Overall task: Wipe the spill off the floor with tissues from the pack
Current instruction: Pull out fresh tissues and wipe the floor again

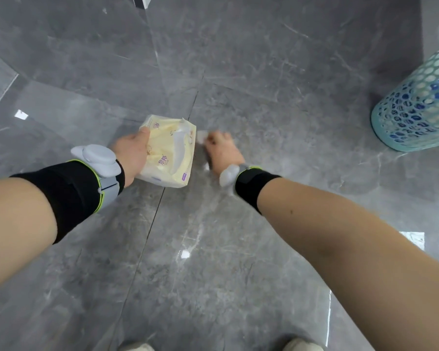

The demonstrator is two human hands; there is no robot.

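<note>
tissue pack [169,150] on floor [238,249], basket [416,107] far right, tissue [202,136] seemingly beside pack

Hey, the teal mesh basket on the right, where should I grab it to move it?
Probably by the top rim, reaching down from above. The teal basket stands upright on the floor, and its rounded perforated wall looks too wide for one hand. The rim is cut off by the frame.

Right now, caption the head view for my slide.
Left hand holds tissue pack; right hand presses tissue to floor.
</note>
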